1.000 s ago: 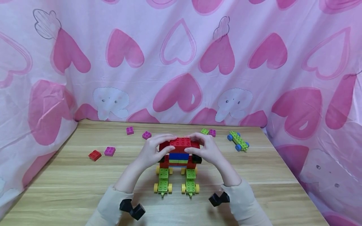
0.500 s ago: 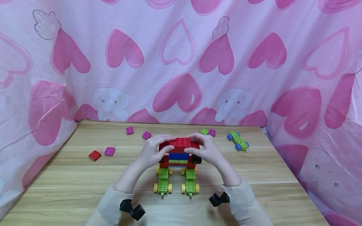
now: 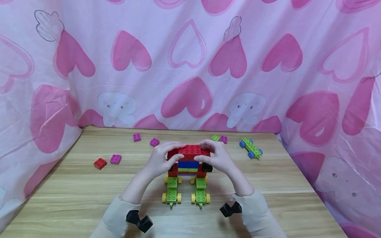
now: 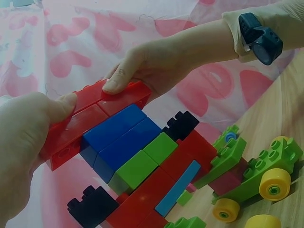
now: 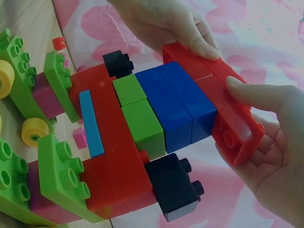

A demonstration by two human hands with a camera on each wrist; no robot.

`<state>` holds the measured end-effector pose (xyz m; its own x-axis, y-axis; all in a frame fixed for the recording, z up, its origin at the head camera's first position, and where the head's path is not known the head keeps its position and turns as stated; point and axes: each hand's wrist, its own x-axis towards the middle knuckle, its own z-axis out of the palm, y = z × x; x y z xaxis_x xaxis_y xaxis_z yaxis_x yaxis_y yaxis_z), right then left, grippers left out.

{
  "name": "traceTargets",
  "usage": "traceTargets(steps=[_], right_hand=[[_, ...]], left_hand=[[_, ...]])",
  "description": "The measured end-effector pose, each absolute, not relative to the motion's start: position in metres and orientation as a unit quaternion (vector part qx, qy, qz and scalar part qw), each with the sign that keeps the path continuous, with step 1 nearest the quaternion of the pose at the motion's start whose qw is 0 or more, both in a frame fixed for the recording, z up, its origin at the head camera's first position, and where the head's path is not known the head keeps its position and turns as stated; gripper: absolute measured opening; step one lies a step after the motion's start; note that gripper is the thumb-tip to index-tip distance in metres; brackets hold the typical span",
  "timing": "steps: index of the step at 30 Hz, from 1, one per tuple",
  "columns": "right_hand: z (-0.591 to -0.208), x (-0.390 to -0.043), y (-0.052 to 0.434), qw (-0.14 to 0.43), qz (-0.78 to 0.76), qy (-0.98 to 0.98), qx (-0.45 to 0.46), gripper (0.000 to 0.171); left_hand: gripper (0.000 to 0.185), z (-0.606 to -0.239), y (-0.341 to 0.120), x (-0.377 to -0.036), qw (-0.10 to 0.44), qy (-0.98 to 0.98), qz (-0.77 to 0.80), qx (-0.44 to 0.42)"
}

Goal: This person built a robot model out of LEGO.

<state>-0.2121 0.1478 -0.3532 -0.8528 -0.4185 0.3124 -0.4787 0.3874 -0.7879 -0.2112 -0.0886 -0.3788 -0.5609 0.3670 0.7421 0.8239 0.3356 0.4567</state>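
A tall figure of toy building bricks stands on two green wheeled bases [image 3: 171, 195] with yellow wheels. My left hand [image 3: 159, 160] and my right hand [image 3: 218, 156] grip opposite ends of its top red bricks [image 5: 228, 102], thumbs on the near face and fingers behind. Beneath that layer come blue bricks [image 4: 121, 135], then green bricks [image 5: 137, 114]. Lower down are red bricks [image 4: 147, 194] with a light-blue strip [image 5: 91, 122]. Black bricks [image 5: 173, 185] stick out at either side. In the head view, the hands cover the ends of the red top.
On the wooden table [image 3: 74, 198], a red brick [image 3: 100, 163] and several magenta bricks [image 3: 115, 159] lie to the left and back. A small green brick [image 3: 215, 138] sits behind the figure. Farther right is a green wheeled base with blue wheels [image 3: 251, 148]. A pink heart-patterned curtain [image 3: 190, 66] surrounds the table.
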Motion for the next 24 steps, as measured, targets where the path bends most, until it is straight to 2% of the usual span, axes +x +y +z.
traceTargets(steps=[15,24], right_hand=[[-0.3521,-0.2121,0.1496,0.024,0.470,-0.843,0.262,0.038],[-0.3497,-0.2112,0.1484,0.018,0.464,-0.844,0.268,0.039]], left_hand=[[0.033,-0.3761,-0.0883,-0.2100,0.237,-0.784,-0.436,-0.374],[0.034,-0.3775,-0.0893,-0.2097,0.238,-0.782,-0.437,-0.375]])
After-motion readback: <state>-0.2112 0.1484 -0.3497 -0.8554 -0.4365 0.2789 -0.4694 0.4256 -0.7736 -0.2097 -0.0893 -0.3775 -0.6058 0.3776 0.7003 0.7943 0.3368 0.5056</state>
